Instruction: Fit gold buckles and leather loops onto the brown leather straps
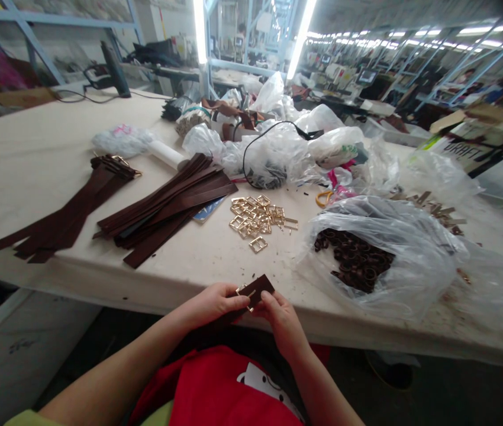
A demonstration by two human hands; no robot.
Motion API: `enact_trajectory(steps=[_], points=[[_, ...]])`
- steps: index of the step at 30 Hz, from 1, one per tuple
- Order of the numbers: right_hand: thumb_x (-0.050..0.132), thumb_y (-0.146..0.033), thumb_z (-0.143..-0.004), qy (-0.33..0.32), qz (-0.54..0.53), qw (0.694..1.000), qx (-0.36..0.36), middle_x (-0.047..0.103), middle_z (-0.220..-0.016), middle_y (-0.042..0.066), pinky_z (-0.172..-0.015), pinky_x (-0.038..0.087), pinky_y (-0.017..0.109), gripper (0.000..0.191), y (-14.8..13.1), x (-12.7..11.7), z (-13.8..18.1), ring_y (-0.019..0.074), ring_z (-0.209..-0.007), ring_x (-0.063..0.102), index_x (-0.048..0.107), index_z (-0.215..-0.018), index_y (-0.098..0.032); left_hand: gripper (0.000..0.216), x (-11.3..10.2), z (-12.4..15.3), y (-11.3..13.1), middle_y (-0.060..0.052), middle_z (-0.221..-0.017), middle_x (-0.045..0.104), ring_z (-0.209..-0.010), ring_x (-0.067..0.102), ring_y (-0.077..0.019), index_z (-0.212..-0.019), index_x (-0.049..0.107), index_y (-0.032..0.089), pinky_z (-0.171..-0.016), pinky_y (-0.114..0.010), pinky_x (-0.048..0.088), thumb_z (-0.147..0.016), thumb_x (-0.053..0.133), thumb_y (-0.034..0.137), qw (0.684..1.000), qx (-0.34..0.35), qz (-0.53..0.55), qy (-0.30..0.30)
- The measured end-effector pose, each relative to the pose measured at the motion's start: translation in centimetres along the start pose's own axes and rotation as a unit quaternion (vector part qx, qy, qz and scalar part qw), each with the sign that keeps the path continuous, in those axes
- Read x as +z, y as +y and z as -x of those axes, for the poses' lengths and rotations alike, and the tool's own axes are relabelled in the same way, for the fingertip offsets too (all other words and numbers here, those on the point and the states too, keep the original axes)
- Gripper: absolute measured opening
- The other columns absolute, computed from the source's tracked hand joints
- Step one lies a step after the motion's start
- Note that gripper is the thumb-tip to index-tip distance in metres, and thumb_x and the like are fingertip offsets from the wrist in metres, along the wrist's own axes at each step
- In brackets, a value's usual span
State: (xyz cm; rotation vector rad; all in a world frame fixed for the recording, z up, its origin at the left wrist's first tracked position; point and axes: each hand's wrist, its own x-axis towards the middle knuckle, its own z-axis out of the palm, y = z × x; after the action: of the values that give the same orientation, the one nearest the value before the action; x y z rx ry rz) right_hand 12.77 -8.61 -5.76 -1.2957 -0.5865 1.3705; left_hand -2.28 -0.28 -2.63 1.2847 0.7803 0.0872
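Worktable (34,165): nearer than the buckle pile (258,216), our left hand (216,305) and right hand (280,319) pinch a strap (264,286), buckle (241,290) seemingly threaded; best held flat.

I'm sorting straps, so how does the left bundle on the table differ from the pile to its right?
The left bundle shows gold buckles at its far end; the middle pile shows none. The left bundle looks slimmer, the middle pile thicker. The middle pile partly covers a blue sheet; the left bundle does not. Both are dark brown.
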Motion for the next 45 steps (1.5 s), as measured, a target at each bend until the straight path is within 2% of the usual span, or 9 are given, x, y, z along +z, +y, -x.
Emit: enact_trajectory(steps=[11,18,25,27,30,32,38,40,45], points=[[0.053,-0.043,-0.078,0.004,0.034,0.999,-0.035,0.067,-0.077,0.003,-0.064,0.047,0.030,0.031,-0.6,1.0,0.1,0.0162,-0.066,0.059,0.063,-0.088,-0.016,0.029,0.2,0.1,0.0,0.004,-0.060,0.049,-0.053,0.041,-0.0087,-0.084,0.059,0.014,-0.048,-0.018,0.029,-0.074,0.055,0.041,0.999,0.012,0.031,-0.010],[0.065,-0.035,-0.068,0.027,0.073,0.994,-0.078,0.069,-0.080,0.002,-0.073,0.045,0.031,0.024,-0.7,1.0,0.1,0.0183,-0.075,0.060,0.066,-0.085,-0.017,0.023,0.6,-0.2,-0.5,0.005,-0.057,0.047,-0.049,0.040,-0.0077,-0.076,0.053,0.015,-0.045,-0.018,0.028,-0.071,0.056,0.038,0.998,-0.011,0.063,-0.003],[0.061,-0.032,-0.071,0.028,0.083,0.991,-0.098,0.065,-0.077,0.001,-0.070,0.045,0.030,0.019,-0.6,1.4,-0.2,0.0168,-0.073,0.058,0.062,-0.085,-0.018,0.021,0.7,0.4,0.1,0.003,-0.060,0.048,-0.053,0.041,-0.0090,-0.074,0.051,0.015,-0.049,-0.019,0.031,-0.078,0.047,0.035,0.998,0.063,-0.016,0.000],[0.058,-0.029,-0.074,0.040,0.174,0.969,-0.173,0.062,-0.077,0.002,-0.068,0.044,0.030,0.013,-0.5,1.3,0.1,0.0167,-0.073,0.056,0.063,-0.082,-0.019,0.019,0.7,0.5,0.3,0.003,-0.060,0.047,-0.053,0.040,-0.0091,-0.073,0.051,0.015,-0.049,-0.019,0.031,-0.078,0.046,0.033,0.997,0.065,-0.031,0.009],[0.056,-0.024,-0.076,0.037,0.327,0.898,-0.293,0.060,-0.082,0.005,-0.072,0.042,0.032,0.013,-0.2,0.9,0.6,0.0182,-0.078,0.054,0.066,-0.083,-0.023,0.017,1.0,0.5,0.2,0.004,-0.059,0.045,-0.052,0.038,-0.0091,-0.070,0.049,0.015,-0.048,-0.019,0.031,-0.075,0.046,0.031,0.998,0.056,-0.029,0.017],[0.056,-0.023,-0.077,0.023,0.354,0.881,-0.313,0.061,-0.085,0.006,-0.075,0.042,0.033,0.015,0.0,0.6,0.6,0.0191,-0.081,0.054,0.067,-0.086,-0.024,0.017,1.2,0.5,0.2,0.004,-0.058,0.045,-0.052,0.039,-0.0094,-0.068,0.049,0.015,-0.049,-0.020,0.032,-0.074,0.045,0.030,0.997,0.060,-0.044,0.030],[0.060,-0.031,-0.073,0.050,0.120,0.983,-0.132,0.064,-0.078,0.001,-0.070,0.045,0.030,0.018,0.3,0.2,-0.6,0.0167,-0.073,0.058,0.058,-0.086,-0.019,0.016,1.7,1.1,1.2,0.001,-0.069,0.055,-0.062,0.047,-0.0125,-0.078,0.054,0.015,-0.056,-0.020,0.036,-0.075,0.047,0.029,0.990,0.087,-0.104,0.033],[0.062,-0.032,-0.071,0.049,0.084,0.989,-0.113,0.064,-0.076,0.000,-0.069,0.045,0.029,0.020,0.2,0.2,-0.9,0.0158,-0.071,0.058,0.056,-0.084,-0.019,0.018,1.6,1.0,1.3,0.001,-0.067,0.056,-0.060,0.048,-0.0125,-0.077,0.054,0.015,-0.054,-0.020,0.036,-0.076,0.048,0.031,0.993,0.074,-0.092,0.024],[0.058,-0.032,-0.076,0.035,0.109,0.978,-0.176,0.061,-0.072,-0.001,-0.066,0.044,0.027,0.013,-0.3,0.5,-0.6,0.0147,-0.067,0.056,0.055,-0.080,-0.020,0.029,1.1,-0.6,0.3,0.005,-0.055,0.048,-0.049,0.041,-0.0106,-0.074,0.052,0.015,-0.046,-0.020,0.030,-0.074,0.052,0.044,0.998,0.036,-0.040,0.021]])
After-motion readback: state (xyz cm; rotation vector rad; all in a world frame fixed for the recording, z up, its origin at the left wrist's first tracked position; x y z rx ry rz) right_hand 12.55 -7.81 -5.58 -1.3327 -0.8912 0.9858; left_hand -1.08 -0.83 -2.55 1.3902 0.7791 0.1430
